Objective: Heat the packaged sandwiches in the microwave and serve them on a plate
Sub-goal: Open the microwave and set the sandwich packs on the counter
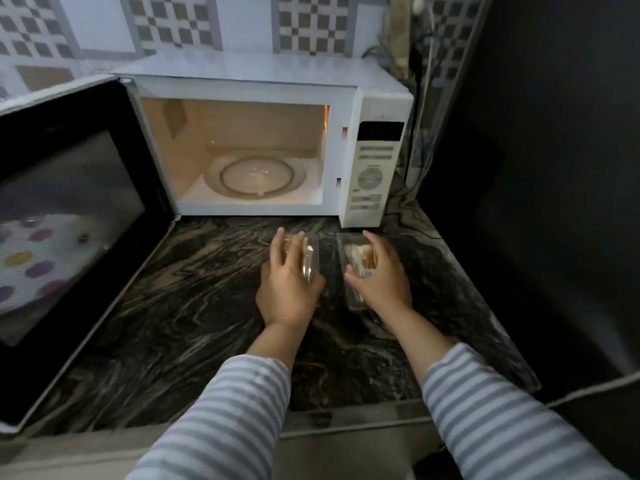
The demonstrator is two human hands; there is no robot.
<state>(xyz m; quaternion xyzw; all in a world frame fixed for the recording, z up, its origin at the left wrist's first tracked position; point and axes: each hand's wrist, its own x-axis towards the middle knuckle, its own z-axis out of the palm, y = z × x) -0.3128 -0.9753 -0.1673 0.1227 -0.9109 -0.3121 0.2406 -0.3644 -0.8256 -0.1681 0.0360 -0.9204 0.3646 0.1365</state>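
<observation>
Resting on the dark marbled stone counter (194, 306) before the open white microwave (273, 147), two clear plastic sandwich packs look light, thin-walled and slippery; hold them by the long sides. The left hand (289, 282) grips the left pack (308, 258), the right hand (379, 275) the right pack (356, 261), forearms outstretched.

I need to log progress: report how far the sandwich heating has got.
Done: the microwave door stands open, and the glass turntable is bare. In hand: the left hand grips one packaged sandwich and the right hand grips the other packaged sandwich, both at the marble counter before the microwave. Left: loading, heating, plating. No plate is in view.
</observation>
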